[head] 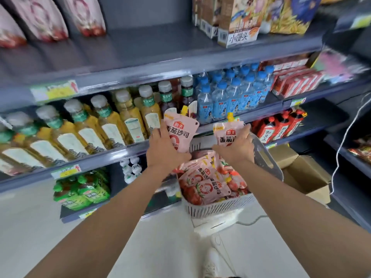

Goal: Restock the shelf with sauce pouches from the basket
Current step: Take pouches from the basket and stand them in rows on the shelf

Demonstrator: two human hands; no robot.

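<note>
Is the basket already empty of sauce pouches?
No, several pink pouches lie in the white basket.

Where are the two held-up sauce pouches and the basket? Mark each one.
left pouch [178, 129]: head view, on its printed front panel.
right pouch [225, 137]: head view, on its printed front panel.
basket [216, 206]: head view, on its slotted near wall.

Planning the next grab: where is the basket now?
Head view, lower right of centre: the white basket sits just below the left hand and right hand, with cardboard boxes to its right.
</note>
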